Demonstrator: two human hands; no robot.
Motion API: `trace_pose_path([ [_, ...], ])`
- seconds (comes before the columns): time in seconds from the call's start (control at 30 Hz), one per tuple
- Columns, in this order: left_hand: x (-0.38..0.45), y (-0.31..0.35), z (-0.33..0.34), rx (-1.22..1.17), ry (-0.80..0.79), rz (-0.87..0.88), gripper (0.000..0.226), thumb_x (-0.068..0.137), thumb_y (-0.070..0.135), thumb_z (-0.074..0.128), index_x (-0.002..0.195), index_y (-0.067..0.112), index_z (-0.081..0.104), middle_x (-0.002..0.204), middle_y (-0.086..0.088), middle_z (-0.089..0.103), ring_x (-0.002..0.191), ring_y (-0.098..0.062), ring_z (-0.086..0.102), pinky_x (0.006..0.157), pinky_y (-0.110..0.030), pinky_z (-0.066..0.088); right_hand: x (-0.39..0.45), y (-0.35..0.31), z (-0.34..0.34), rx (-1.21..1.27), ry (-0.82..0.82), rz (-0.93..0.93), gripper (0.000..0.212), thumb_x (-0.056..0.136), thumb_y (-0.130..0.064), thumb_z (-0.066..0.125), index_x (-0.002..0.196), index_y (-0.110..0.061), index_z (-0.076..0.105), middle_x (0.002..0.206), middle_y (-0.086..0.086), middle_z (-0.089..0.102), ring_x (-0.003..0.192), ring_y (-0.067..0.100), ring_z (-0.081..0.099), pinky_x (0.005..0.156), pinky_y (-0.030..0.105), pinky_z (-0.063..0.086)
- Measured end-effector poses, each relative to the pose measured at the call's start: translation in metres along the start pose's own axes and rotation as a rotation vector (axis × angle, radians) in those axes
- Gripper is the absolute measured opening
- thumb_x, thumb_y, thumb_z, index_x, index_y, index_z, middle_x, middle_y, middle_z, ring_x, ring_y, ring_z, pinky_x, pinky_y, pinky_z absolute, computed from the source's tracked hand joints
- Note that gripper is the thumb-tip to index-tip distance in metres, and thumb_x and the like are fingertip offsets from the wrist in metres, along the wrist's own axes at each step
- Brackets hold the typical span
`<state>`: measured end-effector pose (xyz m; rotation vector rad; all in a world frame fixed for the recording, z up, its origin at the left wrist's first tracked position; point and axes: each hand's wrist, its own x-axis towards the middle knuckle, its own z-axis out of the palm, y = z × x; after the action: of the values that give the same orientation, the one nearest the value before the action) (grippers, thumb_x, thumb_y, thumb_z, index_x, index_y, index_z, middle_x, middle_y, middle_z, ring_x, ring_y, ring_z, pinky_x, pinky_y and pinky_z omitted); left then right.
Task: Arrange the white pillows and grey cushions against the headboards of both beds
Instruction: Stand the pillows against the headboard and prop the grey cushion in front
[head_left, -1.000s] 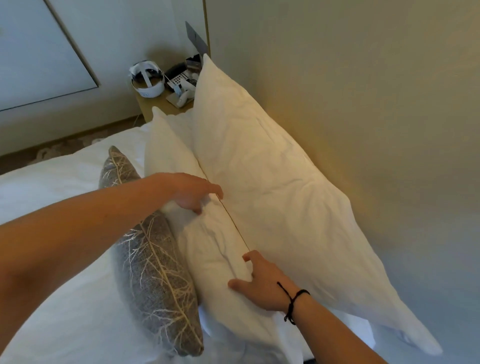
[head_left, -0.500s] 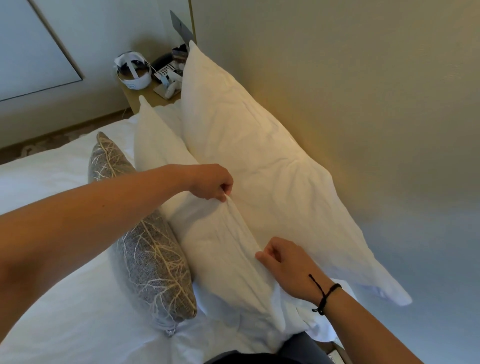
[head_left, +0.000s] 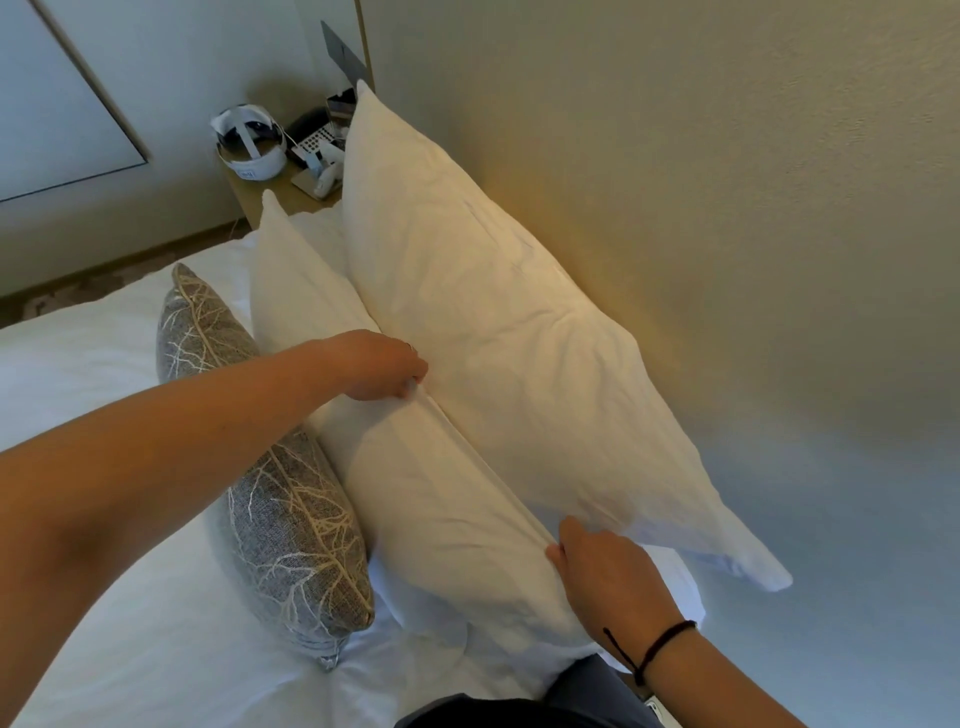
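two white pillows were propped on edge along the beige headboard (head_left: 675, 208). the back pillow (head_left: 493, 322) was leaned against the headboard, and the front pillow (head_left: 441, 509) was stood just before it, touching it along the top seam. a grey cushion (head_left: 280, 499) with a pale branch pattern was set upright against the front pillow's face, on the white bed (head_left: 130, 623).

the left hand (head_left: 382, 371) was laid at the top edge of the front pillow, its fingers curled down and pinching the seam. the right hand (head_left: 605, 577) was placed nearer the camera on the same edge, its fingers curled round the pillow's rim, the thumb on the front face. a black cord (head_left: 654, 644) was worn at the right wrist.

beyond the pillows, a small tabletop (head_left: 260, 195) was seen by the wall, carrying a white headset (head_left: 249, 145) and a phone (head_left: 311, 140), with other small items too blurred to be told.
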<state>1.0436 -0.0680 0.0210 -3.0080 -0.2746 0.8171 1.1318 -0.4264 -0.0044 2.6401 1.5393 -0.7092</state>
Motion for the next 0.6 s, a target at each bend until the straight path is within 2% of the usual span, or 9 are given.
trace_pose_path([
  [0.1,-0.005,-0.013,0.002,0.051,0.076,-0.054,0.018,0.100,0.027,0.043,0.107,0.021,0.059,0.106,0.000,0.056,0.093,-0.022,0.060,0.068,-0.029,0.038,0.005,-0.003,0.008,-0.016,-0.026,0.004,0.023,0.103,-0.038,0.030,0.097,-0.020,0.042,0.087,0.002,0.062,0.069,0.022,0.051,0.057,0.034,0.031],
  [0.17,-0.004,-0.015,0.004,0.003,0.135,-0.101,0.019,0.102,0.025,0.042,0.109,0.019,0.059,0.108,-0.001,0.057,0.097,-0.024,0.060,0.072,-0.031,0.041,0.010,-0.008,0.009,-0.028,-0.066,-0.007,0.024,0.103,-0.035,0.032,0.105,-0.016,0.048,0.098,0.005,0.065,0.083,0.025,0.060,0.061,0.033,0.033],
  [0.23,-0.001,-0.016,0.004,-0.079,0.184,-0.139,0.018,0.102,0.022,0.042,0.108,0.018,0.059,0.108,-0.002,0.058,0.097,-0.024,0.060,0.076,-0.034,0.045,0.016,-0.016,0.006,-0.060,-0.078,-0.047,0.021,0.103,-0.030,0.035,0.109,-0.016,0.049,0.101,0.005,0.066,0.089,0.025,0.063,0.063,0.032,0.034],
  [0.33,0.003,-0.016,0.002,-0.125,0.215,-0.150,0.016,0.101,0.022,0.045,0.104,0.019,0.061,0.104,-0.001,0.058,0.096,-0.024,0.060,0.077,-0.035,0.046,0.031,-0.033,-0.013,-0.041,0.017,-0.116,0.018,0.102,-0.030,0.036,0.108,-0.017,0.047,0.098,0.002,0.064,0.085,0.023,0.063,0.062,0.031,0.033],
  [0.47,0.005,-0.020,-0.003,-0.121,0.196,-0.132,0.017,0.101,0.025,0.045,0.101,0.021,0.062,0.100,0.002,0.058,0.094,-0.021,0.058,0.079,-0.038,0.049,0.072,-0.073,-0.047,0.174,0.127,-0.234,0.019,0.101,-0.032,0.040,0.111,-0.016,0.045,0.105,0.003,0.053,0.080,0.022,0.052,0.065,0.031,0.033],
  [0.6,0.004,-0.031,-0.010,-0.142,0.194,-0.132,0.019,0.101,0.031,0.045,0.101,0.026,0.064,0.103,0.006,0.062,0.094,-0.017,0.058,0.082,-0.038,0.050,0.131,-0.115,-0.067,0.471,0.130,-0.234,0.025,0.097,-0.026,0.049,0.119,-0.016,0.044,0.111,0.003,0.049,0.083,0.020,0.049,0.070,0.030,0.038],
])
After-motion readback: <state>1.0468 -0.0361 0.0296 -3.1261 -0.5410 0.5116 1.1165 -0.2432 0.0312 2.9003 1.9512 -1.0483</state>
